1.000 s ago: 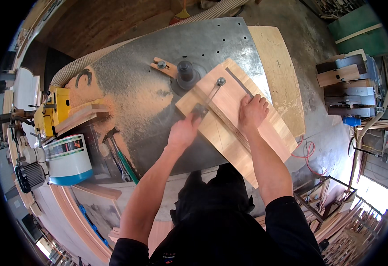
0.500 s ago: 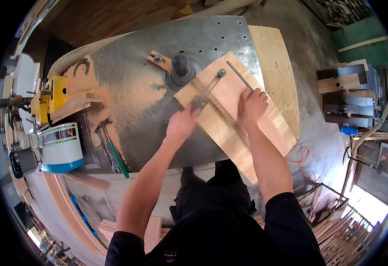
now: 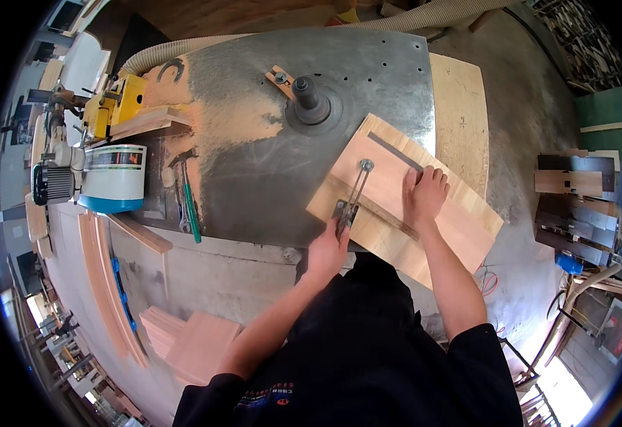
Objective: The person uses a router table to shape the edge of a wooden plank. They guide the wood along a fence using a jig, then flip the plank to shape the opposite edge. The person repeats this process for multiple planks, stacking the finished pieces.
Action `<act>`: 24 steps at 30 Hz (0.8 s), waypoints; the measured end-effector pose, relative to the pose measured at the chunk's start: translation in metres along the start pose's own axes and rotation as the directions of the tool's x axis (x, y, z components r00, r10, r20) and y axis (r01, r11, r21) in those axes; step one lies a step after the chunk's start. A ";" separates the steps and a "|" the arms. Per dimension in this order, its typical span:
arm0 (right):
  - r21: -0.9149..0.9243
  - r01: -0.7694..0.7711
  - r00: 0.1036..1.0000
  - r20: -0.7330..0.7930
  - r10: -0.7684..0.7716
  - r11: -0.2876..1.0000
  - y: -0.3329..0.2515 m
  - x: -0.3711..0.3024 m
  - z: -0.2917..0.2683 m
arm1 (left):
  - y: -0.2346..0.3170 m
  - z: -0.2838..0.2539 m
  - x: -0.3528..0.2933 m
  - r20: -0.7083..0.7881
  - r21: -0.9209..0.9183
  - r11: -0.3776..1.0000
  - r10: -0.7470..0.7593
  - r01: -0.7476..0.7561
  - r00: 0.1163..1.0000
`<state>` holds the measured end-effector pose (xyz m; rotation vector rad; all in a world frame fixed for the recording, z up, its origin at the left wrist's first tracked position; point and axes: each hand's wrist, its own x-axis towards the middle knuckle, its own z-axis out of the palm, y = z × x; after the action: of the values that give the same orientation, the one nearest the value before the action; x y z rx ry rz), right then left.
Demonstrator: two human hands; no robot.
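Observation:
A pale wooden base board [image 3: 403,257] carries a pinkish board [image 3: 389,186], with a dark strip [image 3: 395,151] along its far side. A metal toggle clamp [image 3: 358,186] reaches over the pinkish board, its bolted tip resting on top. My left hand [image 3: 327,252] is closed around the clamp's dark metal end at the near left edge. Over the far side of the pinkish board, my right hand [image 3: 427,196] curls its fingers by the dark strip; the exact grip is partly hidden. The boards lie aslant over the metal table's near right part, apart from the upright spindle [image 3: 309,103].
Sawdust covers the left of the metal table [image 3: 254,199]. A hammer [image 3: 188,192] and spanner lie near a white-and-blue tub [image 3: 115,178]. Behind them is a yellow machine part [image 3: 122,99]. Planks [image 3: 197,345] are stacked at lower left; a wood panel [image 3: 460,114] adjoins the table's right.
Both hands have drawn the boards and clamp back toward me, away from the spindle. The left hand and clamp end are nearer my body. My view has shifted a little too.

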<state>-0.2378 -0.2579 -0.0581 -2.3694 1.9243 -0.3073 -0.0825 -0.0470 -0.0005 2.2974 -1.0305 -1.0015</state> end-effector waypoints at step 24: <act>0.162 0.158 0.949 0.246 -0.195 0.974 0.014 -0.036 -0.012 | -0.030 -0.040 -0.081 0.489 -0.423 0.749 -0.285 0.510 0.825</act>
<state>-0.2605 -0.2250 -0.0532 -2.3563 1.5286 -0.1271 -0.0757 0.0378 0.0422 1.8957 -0.2729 -1.7391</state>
